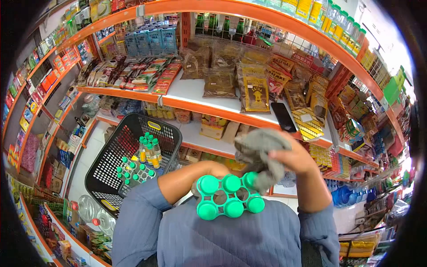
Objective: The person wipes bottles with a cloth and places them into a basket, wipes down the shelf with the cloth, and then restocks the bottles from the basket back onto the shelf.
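Head view: right hand (297, 156) grips crumpled grey cloth (261, 149); left hand (217, 169) holds round-capped green bottle pack (231, 196).

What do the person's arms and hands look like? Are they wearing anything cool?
The left sleeve and right sleeve are blue-grey, softly creased and end near the elbows. Both forearms are bare below that. The right hand looks bare, though a bit blurry; the left hand is mostly hidden. I see no watch or bracelet.

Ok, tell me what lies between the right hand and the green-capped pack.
A grey cloth, held in the right hand. In the head view its lower end overlaps a corner of the green-capped pack; whether they touch is unclear.
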{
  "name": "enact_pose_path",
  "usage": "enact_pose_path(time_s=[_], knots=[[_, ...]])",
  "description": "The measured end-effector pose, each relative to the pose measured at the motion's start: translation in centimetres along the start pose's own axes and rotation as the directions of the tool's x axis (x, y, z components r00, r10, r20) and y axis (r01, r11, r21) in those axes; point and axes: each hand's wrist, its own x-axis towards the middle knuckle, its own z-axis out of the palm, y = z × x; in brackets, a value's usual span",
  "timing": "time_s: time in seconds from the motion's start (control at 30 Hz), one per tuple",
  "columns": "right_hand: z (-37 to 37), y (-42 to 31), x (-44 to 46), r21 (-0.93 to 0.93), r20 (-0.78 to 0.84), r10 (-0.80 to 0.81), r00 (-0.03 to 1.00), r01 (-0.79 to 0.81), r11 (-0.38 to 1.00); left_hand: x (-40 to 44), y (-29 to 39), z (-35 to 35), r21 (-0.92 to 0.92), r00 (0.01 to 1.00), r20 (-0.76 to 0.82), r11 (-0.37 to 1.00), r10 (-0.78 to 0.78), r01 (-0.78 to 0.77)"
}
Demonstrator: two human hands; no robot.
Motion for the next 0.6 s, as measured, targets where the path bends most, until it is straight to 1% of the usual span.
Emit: enact_pose_path(time_s=[0.03, 0.07, 0.1, 0.13, 0.17, 0.23, 0.27, 0.3, 0.33, 0.37, 0.4, 0.43, 0.47, 0.5, 0.53, 0.57, 0.6], knots=[[0.3, 0.5, -0.9, -0.129, 0.076, -0.067, 0.995, 0.077, 0.989, 0.3, 0.2, 0.4, -0.002, 1.000, 0.002, 1.000, 0.005, -0.005], [1.1, 0.9, -1.3, -0.366, 0.166, -0.126, 0.978, 0.180, 0.913, 2.9, -3.5, -3.3, 0.167, 0.994, 0.074, 0.981, 0.084, -0.096], [2.2, 1.1, -1.4, -0.567, 0.264, -0.158, 0.951, 0.286, 0.773, 3.8, -7.7, -6.7, 0.163, 0.994, 0.077, 0.982, 0.080, -0.092], [3.1, 1.2, -1.1, -0.442, 0.224, -0.105, 0.969, 0.196, 0.875, 3.7, -7.6, -6.3, 0.167, 0.996, 0.055, 0.983, 0.068, -0.077], [3.2, 1.3, -1.1, -0.440, 0.217, -0.102, 0.971, 0.191, 0.878, 3.4, -6.9, -5.6, 0.172, 0.998, 0.033, 0.983, 0.058, -0.063], [2.9, 1.3, -0.9, -0.580, 0.249, 0.087, 0.965, 0.077, 0.811, 2.7, -5.2, -3.9, 0.186, 0.999, -0.018, 0.982, 0.046, -0.042], [3.0, 1.6, -0.8, -0.576, 0.249, 0.087, 0.965, 0.076, 0.814, 2.2, -4.4, -3.0, 0.189, 0.998, -0.046, 0.982, 0.038, -0.029], [3.1, 2.0, -0.7, -0.392, 0.162, 0.120, 0.979, -0.048, 0.919, 1.8, -3.7, -2.1, 0.190, 0.997, -0.073, 0.982, 0.029, -0.014], [3.3, 2.6, -0.6, -0.177, 0.081, 0.172, 0.982, -0.156, 0.972, 1.5, -2.7, -1.0, 0.184, 0.997, -0.072, 0.983, 0.024, -0.010], [3.5, 3.6, -0.5, -0.171, 0.077, 0.172, 0.982, -0.157, 0.973, 1.2, -1.4, 0.2, 0.105, 0.998, -0.028, 0.993, 0.059, -0.056], [3.7, 5.1, -0.2, 0.110, 0.011, 0.318, 0.948, -0.317, 0.942, 0.9, -0.3, 1.1, 0.025, 0.995, 0.014, 0.995, 0.098, -0.098], [3.7, 6.3, -0.2, 0.386, -0.007, 0.466, 0.885, -0.428, 0.817, 0.8, 0.1, 1.6, -0.057, 0.988, 0.051, 0.989, 0.143, -0.140], [3.4, 6.9, -0.5, 0.384, -0.075, 0.384, 0.920, -0.329, 0.863, 0.9, -0.2, 1.8, -0.268, 0.984, 0.138, 0.961, 0.113, -0.073], [2.7, 6.8, -1.1, 0.376, -0.071, 0.377, 0.923, -0.325, 0.868, 0.7, -0.1, 2.6, -0.260, 0.984, 0.132, 0.962, 0.117, -0.080], [1.6, 6.5, -2.0, 0.429, -0.211, 0.288, 0.934, -0.176, 0.886, 0.2, 1.8, 5.3, -0.377, 0.979, -0.197, 0.926, -0.048, -0.031], [0.6, 6.1, -2.9, 0.462, -0.346, 0.202, 0.916, -0.021, 0.886, -0.1, 2.7, 6.8, -0.501, 0.844, -0.478, 0.865, -0.242, -0.036], [0.1, 5.6, -4.4, 0.395, -0.343, 0.019, 0.939, 0.126, 0.910, -0.5, 2.3, 7.1, -0.510, 0.903, -0.426, 0.838, -0.054, -0.191]])
